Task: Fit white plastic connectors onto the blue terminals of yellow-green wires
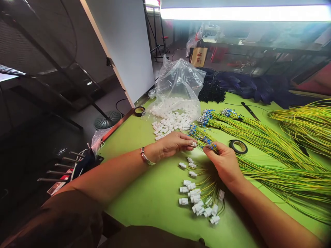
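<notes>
Between its thumb and fingers my left hand (177,144) pinches a small white plastic connector housing (193,144). Close by on the right, my right hand (224,162) is closed around yellow-green wires whose blue-and-silver crimped terminals (209,143) poke out past the thumb. Whether a wire sits inside the held housing is too small to tell. Below the hands, several wires ending in white connector housings (196,198) fan out on the green table. Beyond my left hand lies a heap of loose white housings (172,120), partly inside a clear plastic bag (181,77).
Long bundles of yellow-green wire (271,137) stretch across the green table (134,193) to the right. A black tape roll (238,146) lies beside my right hand, another tape roll (139,111) near the left edge. Dark cables (240,84) are piled at the back.
</notes>
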Action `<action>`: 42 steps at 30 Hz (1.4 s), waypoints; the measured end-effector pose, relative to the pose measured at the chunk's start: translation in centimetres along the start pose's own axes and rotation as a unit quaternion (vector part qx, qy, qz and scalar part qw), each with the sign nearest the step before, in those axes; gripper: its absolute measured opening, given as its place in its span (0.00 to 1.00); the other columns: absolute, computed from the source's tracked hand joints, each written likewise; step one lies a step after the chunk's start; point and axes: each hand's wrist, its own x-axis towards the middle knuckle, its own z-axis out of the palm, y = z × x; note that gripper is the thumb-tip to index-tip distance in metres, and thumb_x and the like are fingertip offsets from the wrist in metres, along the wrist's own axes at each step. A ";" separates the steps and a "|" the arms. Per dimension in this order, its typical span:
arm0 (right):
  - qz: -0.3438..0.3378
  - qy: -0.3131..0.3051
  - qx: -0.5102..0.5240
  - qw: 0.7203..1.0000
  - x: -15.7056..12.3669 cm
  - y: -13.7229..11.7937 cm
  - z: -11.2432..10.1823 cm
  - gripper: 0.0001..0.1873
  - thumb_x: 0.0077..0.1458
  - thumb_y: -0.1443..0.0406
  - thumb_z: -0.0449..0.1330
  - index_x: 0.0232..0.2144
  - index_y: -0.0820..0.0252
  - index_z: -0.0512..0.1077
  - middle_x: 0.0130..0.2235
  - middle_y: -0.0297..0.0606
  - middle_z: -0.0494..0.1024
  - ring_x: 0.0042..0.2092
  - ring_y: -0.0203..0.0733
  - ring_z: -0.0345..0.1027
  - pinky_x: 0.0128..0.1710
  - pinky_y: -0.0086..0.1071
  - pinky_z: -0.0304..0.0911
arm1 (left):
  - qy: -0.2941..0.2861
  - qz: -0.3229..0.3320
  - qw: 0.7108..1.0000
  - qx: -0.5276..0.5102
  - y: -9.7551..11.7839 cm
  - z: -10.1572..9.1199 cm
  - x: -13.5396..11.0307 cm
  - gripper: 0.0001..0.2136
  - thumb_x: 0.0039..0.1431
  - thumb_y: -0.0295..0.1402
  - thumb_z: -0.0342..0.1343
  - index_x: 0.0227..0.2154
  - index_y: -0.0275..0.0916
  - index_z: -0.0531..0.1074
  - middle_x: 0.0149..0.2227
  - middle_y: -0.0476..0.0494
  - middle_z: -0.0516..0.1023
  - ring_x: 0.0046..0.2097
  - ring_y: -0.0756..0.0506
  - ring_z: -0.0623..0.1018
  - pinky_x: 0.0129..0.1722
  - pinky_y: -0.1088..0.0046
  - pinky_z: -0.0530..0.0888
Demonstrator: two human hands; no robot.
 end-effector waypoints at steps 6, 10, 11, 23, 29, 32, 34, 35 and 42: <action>0.005 0.001 -0.024 1.000 -0.1 -0.3 0.0 0.10 0.48 0.60 0.60 0.23 0.62 0.72 0.23 0.31 0.67 0.27 0.35 0.56 0.30 0.29 0.54 | -0.056 -0.017 0.998 0.005 0.1 0.5 -0.7 0.18 0.43 0.26 0.68 0.41 0.34 0.77 0.29 0.43 0.79 0.31 0.49 0.80 0.34 0.77 0.75; -0.004 0.000 -0.026 1.000 -0.1 -0.2 0.0 0.10 0.49 0.60 0.60 0.23 0.61 0.72 0.23 0.31 0.69 0.28 0.36 0.58 0.30 0.30 0.55 | -0.065 -0.040 0.997 0.019 0.6 0.9 -1.0 0.14 0.46 0.23 0.65 0.39 0.31 0.77 0.27 0.42 0.78 0.31 0.49 0.81 0.29 0.82 0.73; -0.007 0.003 -0.023 1.000 -0.1 -0.2 0.0 0.10 0.49 0.60 0.60 0.24 0.61 0.72 0.24 0.32 0.69 0.28 0.36 0.58 0.31 0.30 0.55 | -0.056 -0.039 0.998 0.016 0.7 0.8 -0.9 0.13 0.47 0.24 0.65 0.38 0.30 0.77 0.27 0.42 0.78 0.31 0.49 0.80 0.28 0.83 0.72; -0.005 -0.031 -0.025 0.999 -0.5 -0.9 -0.1 0.11 0.47 0.59 0.61 0.21 0.60 0.70 0.21 0.31 0.66 0.25 0.34 0.54 0.26 0.29 0.52 | -0.006 -0.019 0.999 0.033 0.0 0.5 -0.2 0.08 0.53 0.29 0.61 0.25 0.32 0.69 0.19 0.50 0.72 0.18 0.57 0.71 0.16 0.86 0.64; -0.025 -0.018 -0.044 0.999 -0.5 -1.0 -0.1 0.10 0.48 0.60 0.60 0.21 0.60 0.70 0.21 0.31 0.66 0.25 0.35 0.55 0.26 0.29 0.55 | -0.009 -0.042 0.997 0.064 0.0 0.7 -0.5 0.09 0.55 0.33 0.59 0.25 0.34 0.67 0.16 0.54 0.69 0.13 0.57 0.66 0.11 0.85 0.58; -0.032 -0.017 -0.064 0.997 -0.5 -1.0 -0.1 0.10 0.47 0.60 0.60 0.20 0.60 0.69 0.20 0.30 0.65 0.24 0.34 0.54 0.25 0.29 0.54 | -0.004 -0.041 0.997 0.063 -0.1 0.6 -0.4 0.12 0.54 0.36 0.61 0.25 0.34 0.66 0.16 0.54 0.68 0.13 0.58 0.65 0.11 0.86 0.57; -0.039 -0.015 -0.081 0.996 -0.5 -1.1 0.0 0.11 0.47 0.60 0.59 0.19 0.59 0.68 0.19 0.30 0.64 0.23 0.33 0.53 0.24 0.28 0.54 | 0.003 -0.037 0.997 0.063 -0.1 0.6 -0.4 0.13 0.53 0.37 0.61 0.24 0.33 0.66 0.17 0.54 0.69 0.14 0.59 0.65 0.11 0.86 0.57; -0.045 -0.012 -0.088 0.995 -0.6 -1.1 0.1 0.11 0.47 0.60 0.59 0.19 0.59 0.67 0.19 0.30 0.63 0.22 0.33 0.53 0.24 0.28 0.54 | 0.008 -0.035 0.997 0.063 -0.2 0.6 -0.4 0.13 0.53 0.38 0.62 0.24 0.33 0.67 0.17 0.54 0.69 0.14 0.59 0.65 0.12 0.86 0.58; -0.062 0.004 -0.106 0.992 -0.6 -1.2 0.3 0.11 0.47 0.61 0.58 0.18 0.59 0.66 0.19 0.29 0.62 0.21 0.32 0.51 0.23 0.28 0.53 | 0.014 -0.040 0.999 0.005 -0.4 0.7 -0.1 0.10 0.54 0.33 0.62 0.26 0.30 0.71 0.20 0.47 0.74 0.18 0.57 0.71 0.18 0.86 0.68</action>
